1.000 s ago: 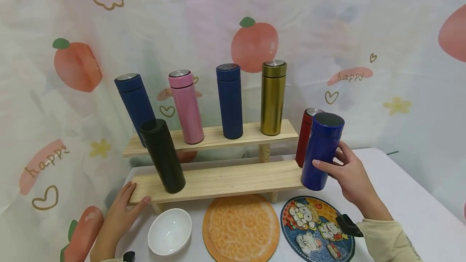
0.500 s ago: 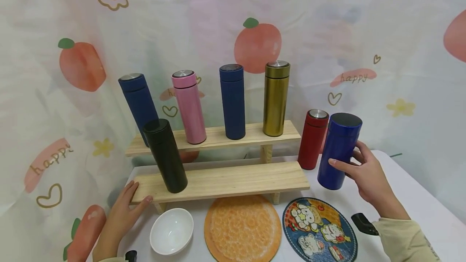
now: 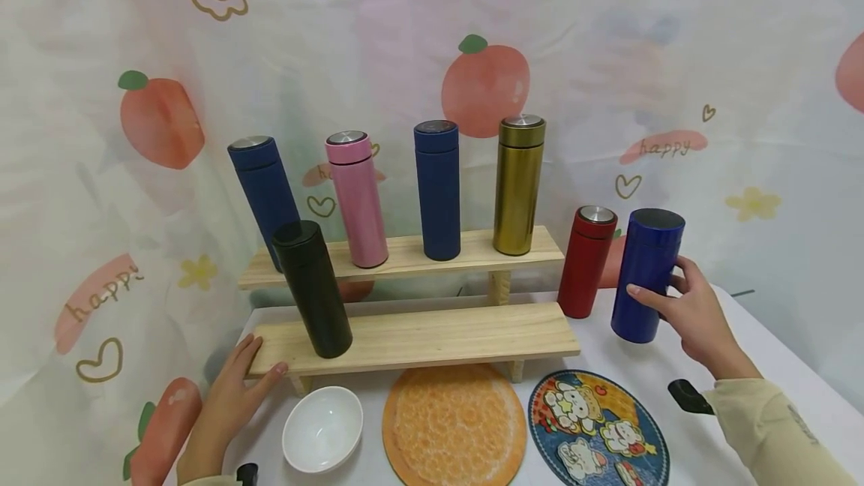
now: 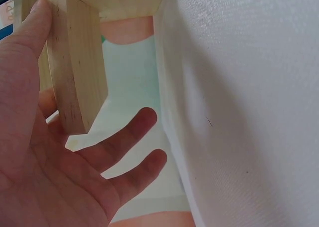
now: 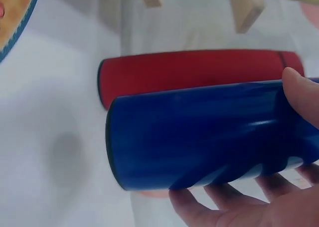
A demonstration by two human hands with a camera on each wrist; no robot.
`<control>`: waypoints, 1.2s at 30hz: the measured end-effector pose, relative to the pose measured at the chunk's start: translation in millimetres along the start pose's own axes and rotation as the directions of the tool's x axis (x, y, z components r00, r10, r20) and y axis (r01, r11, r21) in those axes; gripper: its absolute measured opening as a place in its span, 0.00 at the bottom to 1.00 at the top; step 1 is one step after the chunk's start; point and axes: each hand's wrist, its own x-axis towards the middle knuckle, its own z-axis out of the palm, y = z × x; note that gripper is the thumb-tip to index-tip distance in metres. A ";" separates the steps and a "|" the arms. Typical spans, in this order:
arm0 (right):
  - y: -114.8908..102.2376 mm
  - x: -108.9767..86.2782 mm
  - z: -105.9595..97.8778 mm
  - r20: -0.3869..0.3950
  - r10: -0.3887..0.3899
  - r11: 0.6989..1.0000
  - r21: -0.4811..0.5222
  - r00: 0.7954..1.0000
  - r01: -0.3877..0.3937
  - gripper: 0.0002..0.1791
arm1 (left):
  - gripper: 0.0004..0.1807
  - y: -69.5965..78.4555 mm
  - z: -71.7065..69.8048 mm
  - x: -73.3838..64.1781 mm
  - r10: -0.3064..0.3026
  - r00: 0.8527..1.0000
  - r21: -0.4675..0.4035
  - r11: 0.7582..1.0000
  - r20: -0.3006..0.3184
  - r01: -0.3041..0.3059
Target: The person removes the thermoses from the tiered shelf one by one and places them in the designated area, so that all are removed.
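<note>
My right hand grips a shiny blue thermos bottle, its thumb in front and its fingers behind. The bottle is upright, close over the white table to the right of a red thermos bottle. In the right wrist view the blue bottle overlaps the red one. At the other side, my left hand holds the left end of the lower step of a wooden display shelf, thumb at the front edge. Two of its fingers stick out free below the board.
A black bottle stands on the lower step. Blue, pink, navy and gold bottles stand on the upper step. In front lie a white bowl, an orange round mat and a cartoon mat.
My right hand has carried the blue bottle to the right, away from the shelf's end, and slightly lower, uncovering the red bottle. My left hand stays on the shelf.
</note>
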 end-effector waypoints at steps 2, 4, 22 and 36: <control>3.6 5.5 -0.1 0.003 0.002 1.000 -0.003 1.000 -0.002 0.58 | 0.53 0.7 -0.1 0.0 -0.002 1.000 -0.004 1.000 0.002 0.002; 7.0 11.6 0.1 0.003 0.003 1.000 -0.006 1.000 -0.003 0.58 | 0.53 1.2 -0.3 0.0 -0.002 1.000 -0.007 1.000 0.001 0.002; 31.7 61.5 4.2 -0.030 0.044 0.999 0.017 0.999 -0.044 0.56 | 0.50 2.2 -0.7 -0.2 0.009 1.000 0.002 1.000 -0.013 -0.009; 53.7 73.4 20.9 -0.124 0.035 0.999 -0.006 0.992 -0.036 0.54 | 0.51 2.2 -0.7 -0.1 0.003 1.000 0.003 1.000 -0.020 -0.003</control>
